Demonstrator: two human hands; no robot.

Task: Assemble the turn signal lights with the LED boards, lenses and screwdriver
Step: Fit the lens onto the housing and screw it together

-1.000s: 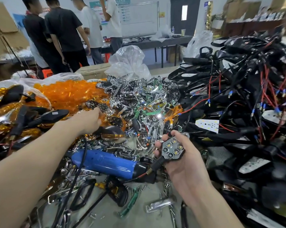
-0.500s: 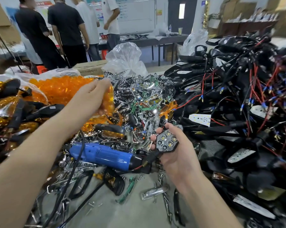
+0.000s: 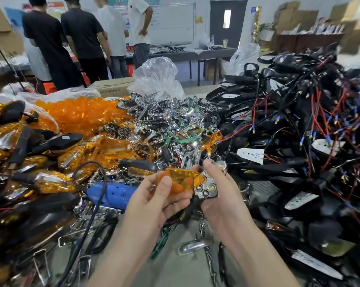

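lens [image 3: 181, 180] pinched in left hand [image 3: 152, 204], thumb on top, edge touching LED board [image 3: 206, 188] | board gripped in right hand [image 3: 222, 199], fingers curled over its top | step: mating lens to board, looks unseated | next: align edges, press home, then grab screwdriver [image 3: 113, 193] just left of left hand

Wall poster [image 3: 56, 8]: words too blurry to read.
Yellow wall sign [image 3: 199, 19]: too small to read.
Cardboard box [image 3: 113, 88]: faint print, not readable.
Sticker [image 3: 66, 137] on black turn signal light [image 3: 50, 144]: too small.
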